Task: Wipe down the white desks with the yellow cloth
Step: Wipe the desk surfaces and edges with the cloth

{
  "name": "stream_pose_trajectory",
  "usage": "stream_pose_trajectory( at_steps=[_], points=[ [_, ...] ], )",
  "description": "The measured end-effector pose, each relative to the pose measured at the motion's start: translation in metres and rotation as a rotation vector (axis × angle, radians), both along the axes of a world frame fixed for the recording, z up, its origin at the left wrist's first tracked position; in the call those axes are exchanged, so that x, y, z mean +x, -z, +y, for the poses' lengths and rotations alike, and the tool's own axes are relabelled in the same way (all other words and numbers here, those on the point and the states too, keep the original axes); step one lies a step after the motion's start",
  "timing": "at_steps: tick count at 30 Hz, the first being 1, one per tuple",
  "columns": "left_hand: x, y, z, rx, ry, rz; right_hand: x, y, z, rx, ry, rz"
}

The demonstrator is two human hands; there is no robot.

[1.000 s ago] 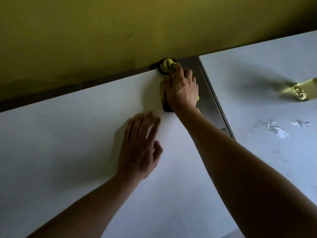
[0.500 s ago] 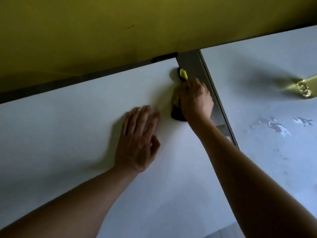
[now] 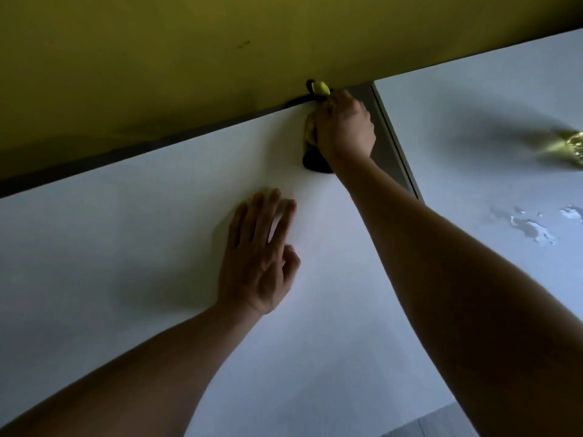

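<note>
Two white benches stand side by side against an olive-yellow partition [image 3: 157,58] that runs along their far edge. Lighting is dim and the view is steeply angled.

Left bench [image 3: 110,263]: the larger surface in view, plain white. A dark strip separates its far edge from the partition. A narrow grey gap [image 3: 389,146] divides it from the right bench [image 3: 473,121].

Right hand [image 3: 345,129]: positioned at the far right corner of the left bench, close to the partition. Its fingers are curled around the yellow cloth [image 3: 320,88], which is bunched up. One end of the cloth protrudes beyond the fingers and touches the foot of the partition; another part shows at the left side of the hand, against the bench surface. A dark shadow lies beneath the wrist. The forearm extends from the near right of the scene across the bench.

Left hand [image 3: 258,257]: lies palm down on the left bench, nearer than the right hand and to its left, well apart from the cloth. Its fingers are straight and slightly spread, the thumb tucked toward the right. It holds nothing.

Right bench: several irregular wet or glossy patches [image 3: 533,228] mark its surface toward the right. A shiny gold-coloured object [image 3: 572,149] sits at the right margin of the scene, cut off by the frame; its identity cannot be determined. A broad soft shadow falls across the bench beside it.
</note>
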State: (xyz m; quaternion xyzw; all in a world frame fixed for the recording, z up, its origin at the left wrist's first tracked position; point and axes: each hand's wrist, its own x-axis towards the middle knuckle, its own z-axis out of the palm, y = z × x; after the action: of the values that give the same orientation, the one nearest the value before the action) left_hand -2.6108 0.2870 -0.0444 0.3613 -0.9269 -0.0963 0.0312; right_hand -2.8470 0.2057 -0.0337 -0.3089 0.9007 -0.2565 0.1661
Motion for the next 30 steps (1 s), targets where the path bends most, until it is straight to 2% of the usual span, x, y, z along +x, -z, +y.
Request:
stream_pose_trajectory(
  at_steps=[5,14,16,21,25,30],
  points=[
    [0.001,0.0,0.003,-0.015,0.0,0.006,0.001,0.004,0.012,-0.013,0.021,0.003],
    [0.0,-0.004,0.003,-0.015,0.011,0.069,0.049,-0.002,0.201,0.041,0.057,0.015],
    [-0.001,-0.004,0.003,-0.025,0.006,0.071,0.057,-0.002,0.217,0.075,0.079,0.018],
    [-0.001,-0.002,0.0,-0.034,0.014,0.085,0.048,0.0,0.156,0.086,0.109,0.052],
    [0.002,-0.002,0.0,-0.055,0.032,0.066,0.031,0.0,0.095,0.061,0.054,0.057],
    [0.003,-0.002,0.003,-0.052,0.031,0.059,0.029,0.0,0.101,0.054,0.046,0.038]
  ],
)
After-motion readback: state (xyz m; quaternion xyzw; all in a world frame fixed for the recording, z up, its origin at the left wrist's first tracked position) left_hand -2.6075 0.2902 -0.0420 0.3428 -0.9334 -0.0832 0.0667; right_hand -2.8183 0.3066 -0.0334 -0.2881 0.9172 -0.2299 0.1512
